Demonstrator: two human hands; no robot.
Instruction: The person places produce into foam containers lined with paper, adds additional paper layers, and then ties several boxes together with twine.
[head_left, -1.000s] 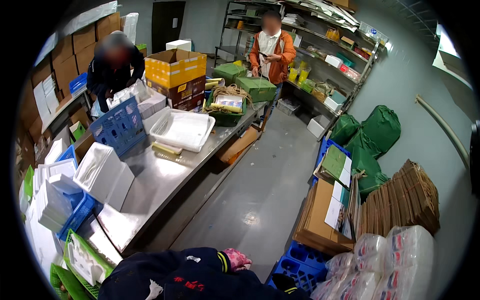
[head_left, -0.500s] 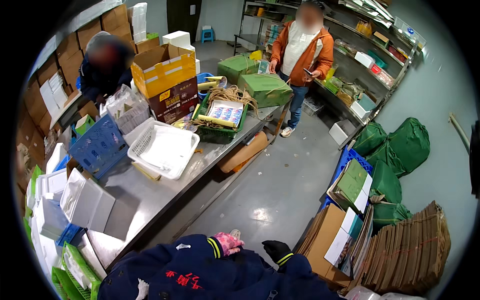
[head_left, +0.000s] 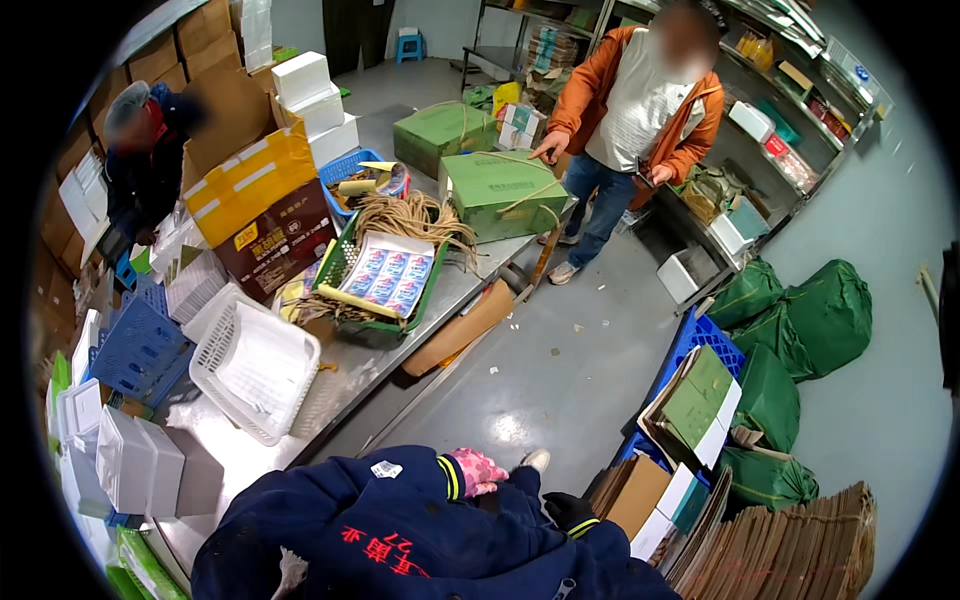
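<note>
My left hand (head_left: 475, 470), in a pink patterned glove, hangs in front of my body with its fingers loosely bent and nothing seen in them. My right hand (head_left: 568, 511), in a black glove, is lower at my right side; its dark fingers are hard to make out. Neither hand touches the metal table (head_left: 345, 398) on my left. Closest to my left hand there are a white plastic basket (head_left: 255, 362) and a green basket (head_left: 428, 293) holding small printed boxes (head_left: 388, 277) and a bundle of rope (head_left: 420, 218). Flattened cartons (head_left: 645, 497) stand nearest my right hand.
Across the table a person in dark clothes (head_left: 120, 190) bends over. A person in an orange jacket (head_left: 585, 95) touches a green box (head_left: 500, 190) and holds a phone. Green sacks (head_left: 825, 315), a blue crate (head_left: 690, 345) and stacked cardboard (head_left: 790, 550) line the right side.
My view has moved forward, bringing the table's baskets and the person in orange closer. That person now reaches to the nearer green box. My right hand has dropped nearer my side.
</note>
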